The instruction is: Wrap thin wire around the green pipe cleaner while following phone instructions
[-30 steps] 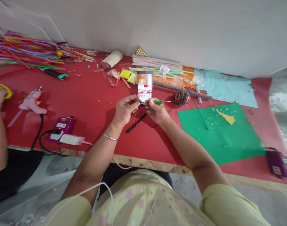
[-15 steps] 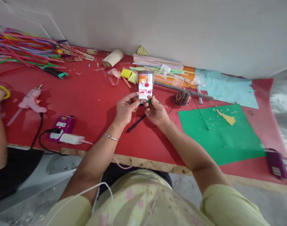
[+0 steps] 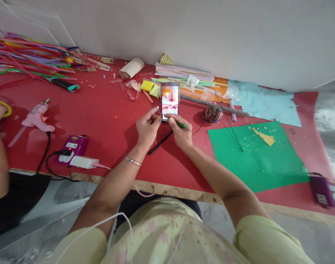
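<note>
At centre frame, your left hand [image 3: 147,127] pinches thin dark yarn [image 3: 157,109], your right hand [image 3: 183,134] a slim green-handled tool [image 3: 181,125], near a round, multicoloured yarn ball [image 3: 212,115] (text on the phone [image 3: 170,105] is illegible).

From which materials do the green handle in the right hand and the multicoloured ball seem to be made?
The green handle is probably plastic, smooth-looking and evenly coloured. The multicoloured ball looks like matte yarn, with wound strands visible; its fibre I cannot tell.

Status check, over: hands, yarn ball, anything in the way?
Left hand pinching thread. Right hand holding green tool. Yarn ball right of both hands. Phone close ahead, possibly crowding.
</note>
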{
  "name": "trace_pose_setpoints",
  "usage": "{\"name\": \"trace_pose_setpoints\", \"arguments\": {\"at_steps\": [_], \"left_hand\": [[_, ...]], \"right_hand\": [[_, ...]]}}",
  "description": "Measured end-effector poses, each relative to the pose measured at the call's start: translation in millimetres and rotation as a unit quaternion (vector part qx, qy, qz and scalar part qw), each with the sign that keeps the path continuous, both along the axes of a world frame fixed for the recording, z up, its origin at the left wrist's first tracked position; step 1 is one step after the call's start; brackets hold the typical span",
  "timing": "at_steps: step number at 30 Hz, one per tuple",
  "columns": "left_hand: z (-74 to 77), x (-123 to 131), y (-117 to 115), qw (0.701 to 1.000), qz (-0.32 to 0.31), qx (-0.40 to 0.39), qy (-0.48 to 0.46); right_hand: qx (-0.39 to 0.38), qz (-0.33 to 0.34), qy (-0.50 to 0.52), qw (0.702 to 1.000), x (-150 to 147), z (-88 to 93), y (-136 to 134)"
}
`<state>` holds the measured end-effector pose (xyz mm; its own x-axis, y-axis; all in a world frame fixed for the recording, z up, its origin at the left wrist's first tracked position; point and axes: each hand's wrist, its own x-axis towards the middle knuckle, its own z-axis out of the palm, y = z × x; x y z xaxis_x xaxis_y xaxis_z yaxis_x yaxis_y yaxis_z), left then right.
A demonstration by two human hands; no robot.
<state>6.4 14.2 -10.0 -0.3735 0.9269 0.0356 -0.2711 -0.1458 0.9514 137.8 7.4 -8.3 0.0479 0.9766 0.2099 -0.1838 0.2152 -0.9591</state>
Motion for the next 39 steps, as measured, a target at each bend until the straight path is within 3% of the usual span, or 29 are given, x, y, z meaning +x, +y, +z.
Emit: {"name": "trace_pose_setpoints", "arguments": {"at_steps": [4, 11, 14, 21, 25, 29, 35, 39], "left_hand": [[3.9, 5, -3, 1.000, 0.013, -0.013, -0.014], [15.8, 2, -8, 0.975, -0.084, -0.089, -0.185], [18.2, 0, -9, 0.966, -0.100, -0.102, -0.214], [12.7, -2, -5, 0.981, -0.090, -0.065, -0.156], [5.9, 1, -2, 0.998, -0.033, -0.024, -0.055], [5.2, 4, -2, 1.000, -0.005, 0.001, -0.028], [13.6, 4, -4, 0.989, -0.014, -0.043, -0.138], [17.2, -1, -5, 0.967, -0.075, -0.094, -0.223]], "right_hand": [[0.058, -0.031, -0.072, 0.995, -6, 0.1, -2], [0.105, -0.020, -0.090, 0.990, -7, -3.1, -8], [0.107, -0.013, -0.092, 0.990, -4, -3.3, -8], [0.089, 0.028, -0.086, 0.992, 5, 2.6, -3], [0.052, 0.002, -0.096, 0.994, 7, 1.5, 1], [0.097, -0.001, -0.163, 0.982, 6, 3.7, 2], [0.164, -0.012, -0.209, 0.964, 0, 8.0, -3], [0.159, -0.010, -0.211, 0.964, -2, 6.0, -6]]}}
